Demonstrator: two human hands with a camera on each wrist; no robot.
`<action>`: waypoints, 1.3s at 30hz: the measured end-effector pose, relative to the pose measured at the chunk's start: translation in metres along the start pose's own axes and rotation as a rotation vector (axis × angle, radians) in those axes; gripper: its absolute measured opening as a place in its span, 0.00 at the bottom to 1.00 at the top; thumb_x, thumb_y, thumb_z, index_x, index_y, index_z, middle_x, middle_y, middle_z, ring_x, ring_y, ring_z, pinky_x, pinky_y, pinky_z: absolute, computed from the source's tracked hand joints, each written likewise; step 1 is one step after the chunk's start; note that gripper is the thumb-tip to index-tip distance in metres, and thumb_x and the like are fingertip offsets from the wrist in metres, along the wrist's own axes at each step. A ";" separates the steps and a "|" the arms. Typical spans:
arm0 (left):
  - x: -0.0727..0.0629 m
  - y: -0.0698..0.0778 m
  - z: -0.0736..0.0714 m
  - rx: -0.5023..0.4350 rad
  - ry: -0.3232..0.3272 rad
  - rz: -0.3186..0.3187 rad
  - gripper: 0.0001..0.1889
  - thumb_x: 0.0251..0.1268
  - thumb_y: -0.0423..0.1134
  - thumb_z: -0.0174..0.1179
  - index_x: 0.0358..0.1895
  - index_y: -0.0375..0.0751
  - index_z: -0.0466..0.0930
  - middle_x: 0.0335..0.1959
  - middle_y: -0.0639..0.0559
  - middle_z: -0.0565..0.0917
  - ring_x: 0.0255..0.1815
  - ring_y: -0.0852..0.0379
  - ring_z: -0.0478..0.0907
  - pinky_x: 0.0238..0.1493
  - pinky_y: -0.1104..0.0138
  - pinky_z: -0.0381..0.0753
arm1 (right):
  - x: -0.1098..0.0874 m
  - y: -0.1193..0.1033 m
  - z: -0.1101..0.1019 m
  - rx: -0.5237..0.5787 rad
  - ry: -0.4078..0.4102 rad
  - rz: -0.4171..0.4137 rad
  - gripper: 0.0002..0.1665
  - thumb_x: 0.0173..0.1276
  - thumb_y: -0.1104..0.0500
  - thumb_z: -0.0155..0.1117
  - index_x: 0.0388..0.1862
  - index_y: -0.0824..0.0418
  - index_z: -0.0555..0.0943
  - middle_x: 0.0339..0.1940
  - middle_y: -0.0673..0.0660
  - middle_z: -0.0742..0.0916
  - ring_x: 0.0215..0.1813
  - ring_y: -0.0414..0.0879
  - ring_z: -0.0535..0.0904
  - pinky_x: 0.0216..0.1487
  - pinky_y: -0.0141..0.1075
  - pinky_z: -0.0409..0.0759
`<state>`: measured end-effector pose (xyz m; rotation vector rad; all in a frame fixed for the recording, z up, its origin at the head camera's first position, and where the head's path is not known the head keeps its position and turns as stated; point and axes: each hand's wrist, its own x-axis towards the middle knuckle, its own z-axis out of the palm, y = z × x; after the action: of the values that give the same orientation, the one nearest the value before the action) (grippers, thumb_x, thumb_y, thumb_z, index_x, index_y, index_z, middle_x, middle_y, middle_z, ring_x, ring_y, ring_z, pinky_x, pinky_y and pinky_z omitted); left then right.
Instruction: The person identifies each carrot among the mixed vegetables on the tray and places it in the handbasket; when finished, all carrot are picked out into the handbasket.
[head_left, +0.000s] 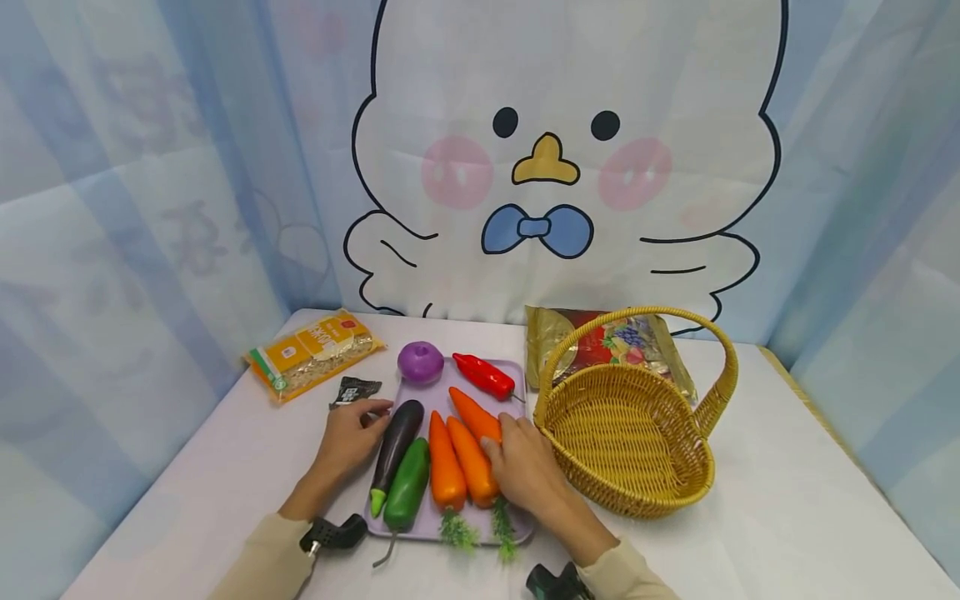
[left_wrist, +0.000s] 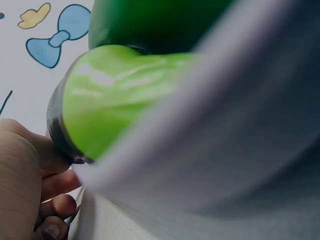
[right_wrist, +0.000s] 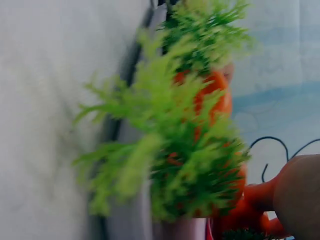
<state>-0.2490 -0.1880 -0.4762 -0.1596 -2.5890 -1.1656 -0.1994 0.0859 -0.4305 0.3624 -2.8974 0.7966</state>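
On a lilac tray (head_left: pixel 437 397) lie an eggplant (head_left: pixel 397 446), a green chili pepper (head_left: pixel 408 487), a red chili pepper (head_left: pixel 485 377), a purple onion (head_left: pixel 421 362) and three carrots, among them a left carrot (head_left: pixel 446 467) and a middle carrot (head_left: pixel 472 462). My left hand (head_left: pixel 354 433) grips the tray's left edge beside the eggplant; the left wrist view has its fingers (left_wrist: pixel 59 205) curled by the rim. With curled fingers my right hand (head_left: pixel 528 462) holds the right carrot (head_left: pixel 474 412), covering its lower part. Leafy carrot tops (right_wrist: pixel 175 155) fill the right wrist view.
A yellow woven basket (head_left: pixel 555 442) with a tall handle stands right of the tray. Behind it lies a gold and red packet (head_left: pixel 577 329). An orange bag of grains (head_left: pixel 315 354) and a small black packet (head_left: pixel 354 390) lie at the left. Cloth walls surround the white table (head_left: pixel 780 517).
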 end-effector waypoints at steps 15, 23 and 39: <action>0.002 0.003 0.000 -0.002 -0.001 0.002 0.15 0.61 0.29 0.65 0.51 0.34 0.87 0.38 0.44 0.88 0.29 0.58 0.75 0.34 0.68 0.73 | -0.009 -0.018 -0.039 0.039 -0.047 -0.053 0.31 0.75 0.53 0.62 0.70 0.70 0.72 0.57 0.64 0.82 0.51 0.52 0.77 0.59 0.50 0.77; 0.003 0.003 0.000 0.013 -0.018 -0.025 0.15 0.62 0.31 0.65 0.52 0.36 0.87 0.39 0.45 0.88 0.30 0.57 0.76 0.36 0.67 0.74 | -0.014 -0.022 -0.062 0.016 -0.033 -0.084 0.29 0.70 0.57 0.68 0.68 0.63 0.76 0.47 0.56 0.81 0.44 0.48 0.73 0.48 0.43 0.76; 0.002 0.000 0.000 0.019 -0.019 -0.025 0.15 0.62 0.31 0.65 0.52 0.36 0.87 0.40 0.44 0.88 0.29 0.58 0.75 0.34 0.68 0.73 | -0.015 -0.015 -0.094 -0.031 0.034 -0.103 0.27 0.61 0.67 0.74 0.60 0.58 0.82 0.49 0.53 0.83 0.48 0.51 0.73 0.50 0.46 0.74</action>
<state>-0.2504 -0.1882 -0.4753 -0.1347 -2.6248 -1.1532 -0.1761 0.1249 -0.3450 0.4858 -2.8298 0.7344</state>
